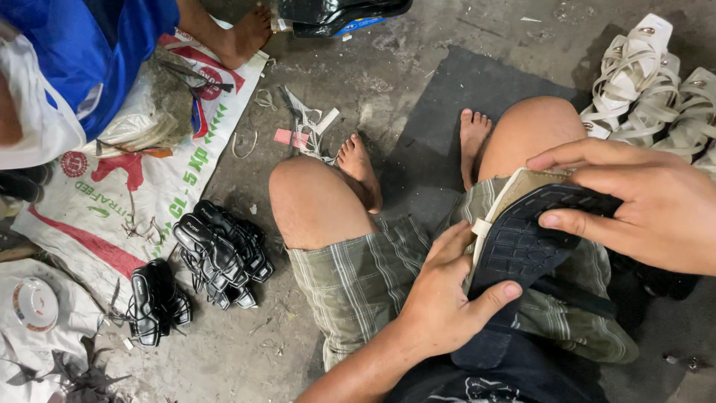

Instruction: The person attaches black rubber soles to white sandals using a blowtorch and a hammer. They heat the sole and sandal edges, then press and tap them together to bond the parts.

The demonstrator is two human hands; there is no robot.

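Observation:
Over my right thigh I hold a sandal sole (526, 239), black with a ridged tread facing up and a pale tan layer along its upper edge. My left hand (444, 298) grips its near end, thumb pressed on the tread. My right hand (641, 198) closes over the far end, fingers curled on the top edge and thumb on the black tread. I sit on the concrete floor in plaid shorts with bare knees and feet.
Black strappy sandals (220, 250) lie in a pile to my left, more (153, 302) nearer. White sandals (649, 89) are stacked at the top right. Another person in blue (89, 45) sits on a printed sack (149, 172). A dark mat (447, 112) lies under my feet.

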